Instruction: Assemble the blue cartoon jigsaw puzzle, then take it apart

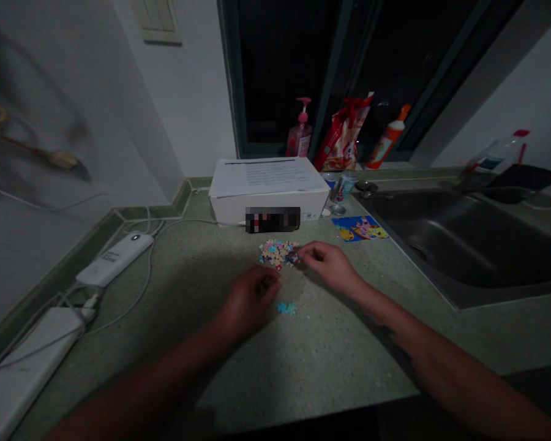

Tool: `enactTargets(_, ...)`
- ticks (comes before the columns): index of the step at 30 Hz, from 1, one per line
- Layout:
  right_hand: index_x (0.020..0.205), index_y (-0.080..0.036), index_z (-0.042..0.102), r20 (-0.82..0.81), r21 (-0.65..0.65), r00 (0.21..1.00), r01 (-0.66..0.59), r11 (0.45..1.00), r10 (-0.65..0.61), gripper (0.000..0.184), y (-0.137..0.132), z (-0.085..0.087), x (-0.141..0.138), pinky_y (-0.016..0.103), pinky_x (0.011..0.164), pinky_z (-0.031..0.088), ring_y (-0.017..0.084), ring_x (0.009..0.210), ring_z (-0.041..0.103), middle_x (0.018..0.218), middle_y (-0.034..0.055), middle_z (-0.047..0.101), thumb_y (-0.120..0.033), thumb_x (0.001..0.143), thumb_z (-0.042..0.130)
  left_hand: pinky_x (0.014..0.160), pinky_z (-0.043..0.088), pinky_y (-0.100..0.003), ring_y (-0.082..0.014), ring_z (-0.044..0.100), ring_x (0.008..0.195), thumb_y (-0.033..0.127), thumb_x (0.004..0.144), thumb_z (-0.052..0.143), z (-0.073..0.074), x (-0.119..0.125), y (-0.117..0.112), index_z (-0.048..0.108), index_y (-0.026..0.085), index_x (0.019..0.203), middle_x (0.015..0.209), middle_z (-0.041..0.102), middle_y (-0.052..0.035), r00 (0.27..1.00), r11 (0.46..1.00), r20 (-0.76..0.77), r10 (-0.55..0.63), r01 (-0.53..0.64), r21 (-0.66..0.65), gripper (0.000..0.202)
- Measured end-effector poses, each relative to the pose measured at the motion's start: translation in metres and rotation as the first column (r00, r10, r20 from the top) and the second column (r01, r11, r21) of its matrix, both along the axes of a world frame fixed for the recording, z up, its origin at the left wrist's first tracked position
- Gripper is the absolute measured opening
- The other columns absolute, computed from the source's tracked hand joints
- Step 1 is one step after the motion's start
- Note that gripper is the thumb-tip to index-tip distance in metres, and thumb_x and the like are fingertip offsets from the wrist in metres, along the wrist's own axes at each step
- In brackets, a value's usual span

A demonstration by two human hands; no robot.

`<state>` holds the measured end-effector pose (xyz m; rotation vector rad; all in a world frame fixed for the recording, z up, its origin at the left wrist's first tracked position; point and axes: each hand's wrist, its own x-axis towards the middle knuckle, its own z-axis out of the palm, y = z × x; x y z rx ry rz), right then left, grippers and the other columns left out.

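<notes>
A pile of small jigsaw pieces (275, 250), cream, pink, blue and dark, lies on the counter in front of a white box. My right hand (330, 266) is at the pile's right edge, thumb and forefinger pinched together beside the dark pieces; whatever is between them is too small to make out. Just in front of the pile, my left hand (252, 297) has its fingers curled in towards the thumb, and their grip is too dim to read. Closer to me lies a small cluster of light-blue jigsaw pieces (286, 308), apart from both hands.
A colourful cartoon picture card (360, 228) lies right of the pile, near the sink (441, 294). Cans (343, 187) stand beside the white box (269, 190). At left are a white power bank (114, 260), cables and a long white device (32, 361).
</notes>
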<state>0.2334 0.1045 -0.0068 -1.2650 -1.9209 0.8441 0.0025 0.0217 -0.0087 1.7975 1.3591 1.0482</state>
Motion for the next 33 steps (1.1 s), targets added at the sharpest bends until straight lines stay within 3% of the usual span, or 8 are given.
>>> enactTargets(4,0.094,-0.02,0.077,-0.13,-0.069,0.985,-0.126,0.99,0.116,0.021,-0.023,0.007,-0.026,0.029,0.063,0.048,0.017,0.069,0.063,0.082,0.0042,0.076,-0.038,0.091,0.066,0.074,0.052,-0.033,-0.0195,0.066,0.079,0.037,0.084,0.068,0.005,0.001,0.006,0.071,0.02,0.096,0.091,0.075,-0.0064,0.965,0.983,0.231,0.121,-0.084,-0.163,0.021)
enactTargets(9,0.096,-0.02,0.075,-0.153,-0.052,0.967,-0.211,0.976,0.201,0.018,-0.03,0.013,-0.043,0.028,0.06,0.049,0.015,0.064,0.061,0.077,0.0027,0.073,-0.035,0.091,0.067,0.067,0.047,-0.03,-0.0183,0.062,0.073,0.037,0.079,0.071,0.008,0.001,0.01,0.068,0.018,0.086,0.08,0.07,-0.0045,0.912,0.952,0.358,0.202,-0.098,-0.289,0.02)
enactTargets(12,0.109,-0.021,0.072,-0.071,0.136,0.969,-0.225,0.965,0.236,0.02,-0.029,0.011,-0.043,0.032,0.068,0.056,0.018,0.075,0.068,0.095,0.0059,0.075,-0.031,0.092,0.067,0.062,0.044,-0.028,-0.0157,0.058,0.067,0.037,0.077,0.073,0.008,0.0,0.011,0.068,0.018,0.087,0.077,0.067,-0.0023,0.872,0.934,0.416,0.259,-0.116,-0.338,0.021)
enactTargets(15,0.118,-0.024,0.068,0.051,0.384,0.969,-0.243,0.891,0.243,0.027,-0.03,0.007,-0.041,0.04,0.091,0.059,0.025,0.114,0.068,0.126,0.0113,0.069,-0.03,0.092,0.071,0.063,0.044,-0.027,-0.0149,0.058,0.067,0.036,0.075,0.075,0.006,-0.002,0.012,0.069,0.018,0.086,0.078,0.068,-0.0023,0.849,0.932,0.447,0.28,-0.127,-0.34,0.022)
enactTargets(18,0.118,-0.025,0.067,0.131,0.486,0.968,-0.252,0.837,0.215,0.023,-0.034,0.006,-0.041,0.044,0.101,0.057,0.027,0.127,0.062,0.132,0.0118,0.065,-0.027,0.096,0.067,0.064,0.044,-0.028,-0.0155,0.058,0.067,0.037,0.074,0.076,0.003,-0.002,0.013,0.069,0.018,0.086,0.078,0.069,-0.003,0.851,0.929,0.445,0.28,-0.123,-0.348,0.024)
enactTargets(25,0.116,-0.025,0.068,0.15,0.484,0.975,-0.218,0.847,0.165,0.021,-0.023,0.006,-0.033,0.042,0.098,0.058,0.025,0.119,0.066,0.128,0.0105,0.065,-0.027,0.096,0.067,0.077,0.053,-0.034,-0.022,0.069,0.084,0.043,0.081,0.069,0.002,-0.004,0.014,0.071,0.02,0.094,0.093,0.076,-0.0075,0.937,0.961,0.277,0.213,-0.151,-0.23,0.027)
enactTargets(29,0.108,-0.022,0.073,0.174,0.416,0.983,-0.025,0.909,-0.053,0.016,0.015,-0.002,0.0,0.043,0.101,0.056,0.025,0.113,0.067,0.118,0.0113,0.067,-0.03,0.095,0.069,0.077,0.055,-0.035,-0.0213,0.069,0.081,0.037,0.087,0.061,-0.006,-0.013,0.02,0.071,0.021,0.105,0.093,0.075,-0.0058,0.985,0.986,0.045,0.165,-0.163,-0.045,0.026)
enactTargets(33,0.106,-0.019,0.077,0.371,0.334,0.894,0.123,0.935,-0.25,0.018,0.043,-0.01,0.029,0.043,0.1,0.054,0.029,0.112,0.066,0.121,0.0139,0.067,-0.032,0.094,0.07,0.083,0.056,-0.038,-0.0225,0.068,0.085,0.031,0.088,0.059,-0.014,-0.025,0.029,0.071,0.021,0.109,0.097,0.074,-0.0066,0.978,0.988,-0.155,0.138,-0.124,0.095,0.027)
